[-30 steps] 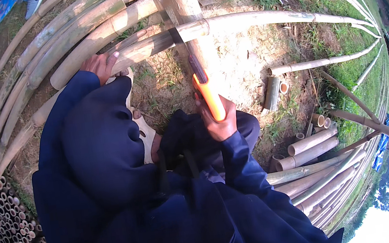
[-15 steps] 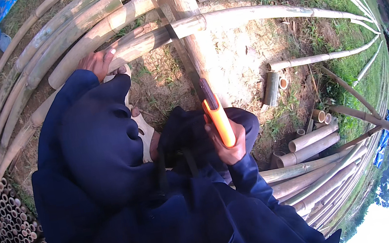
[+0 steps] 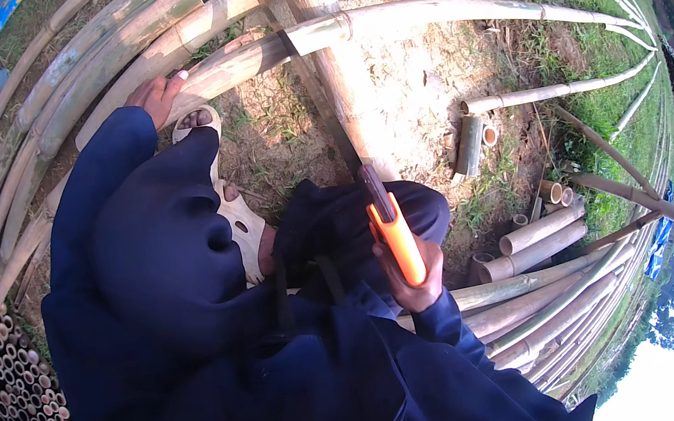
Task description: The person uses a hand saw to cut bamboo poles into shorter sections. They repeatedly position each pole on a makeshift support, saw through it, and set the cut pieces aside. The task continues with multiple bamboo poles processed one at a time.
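Drawn back toward the body since a second ago: right hand [image 3: 413,273] with saw [image 3: 367,181], orange handle [image 3: 397,237] now lower at centre frame, fingers wrapped tight round it. Blade running up and left from the handle to the bamboo pole [image 3: 414,17] lying across the upper frame, meeting it near a node. Left hand [image 3: 156,98] at upper left, palm and fingers pressed flat on the same pole's left part, holding nothing closed. Sandalled foot [image 3: 225,200] just below that hand. Short cut bamboo pieces [image 3: 527,232] at right.
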Demonstrator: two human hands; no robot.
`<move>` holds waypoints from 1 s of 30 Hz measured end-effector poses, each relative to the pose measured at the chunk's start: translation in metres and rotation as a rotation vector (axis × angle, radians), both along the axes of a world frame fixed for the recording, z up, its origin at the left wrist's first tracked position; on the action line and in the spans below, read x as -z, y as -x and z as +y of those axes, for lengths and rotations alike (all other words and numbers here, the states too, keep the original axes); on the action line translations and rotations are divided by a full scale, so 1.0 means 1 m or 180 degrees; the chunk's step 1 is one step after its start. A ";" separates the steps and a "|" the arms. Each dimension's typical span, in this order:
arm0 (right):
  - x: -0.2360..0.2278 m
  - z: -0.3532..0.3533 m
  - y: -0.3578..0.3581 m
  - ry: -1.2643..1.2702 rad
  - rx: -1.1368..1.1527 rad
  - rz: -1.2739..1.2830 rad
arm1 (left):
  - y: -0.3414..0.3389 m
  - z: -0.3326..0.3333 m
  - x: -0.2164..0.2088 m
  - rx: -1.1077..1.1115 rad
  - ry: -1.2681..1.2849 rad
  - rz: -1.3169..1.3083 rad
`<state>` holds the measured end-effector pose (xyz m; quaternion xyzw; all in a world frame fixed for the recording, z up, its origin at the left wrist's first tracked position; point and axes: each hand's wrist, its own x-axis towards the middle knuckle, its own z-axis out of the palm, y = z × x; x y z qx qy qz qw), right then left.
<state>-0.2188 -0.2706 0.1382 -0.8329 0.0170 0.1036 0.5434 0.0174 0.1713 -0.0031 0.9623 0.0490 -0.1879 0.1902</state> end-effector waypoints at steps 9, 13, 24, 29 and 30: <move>0.051 0.045 -0.115 -0.0219 0.0009 -0.0183 | -0.034 0.006 0.012 -0.0100 0.0490 0.0233; 0.007 0.016 -0.029 -0.0011 0.0055 -0.0093 | -0.027 0.012 0.006 -0.0182 0.0465 0.0608; 0.038 0.043 -0.086 -0.0208 0.0109 -0.0088 | -0.040 0.018 0.013 -0.0130 0.0685 0.0471; -0.015 -0.006 0.025 0.0291 -0.0025 -0.0017 | -0.034 0.019 0.005 -0.0377 0.0374 0.0557; -0.012 -0.004 0.019 0.0231 -0.0046 -0.0024 | -0.031 0.021 0.010 -0.0430 0.0330 0.0487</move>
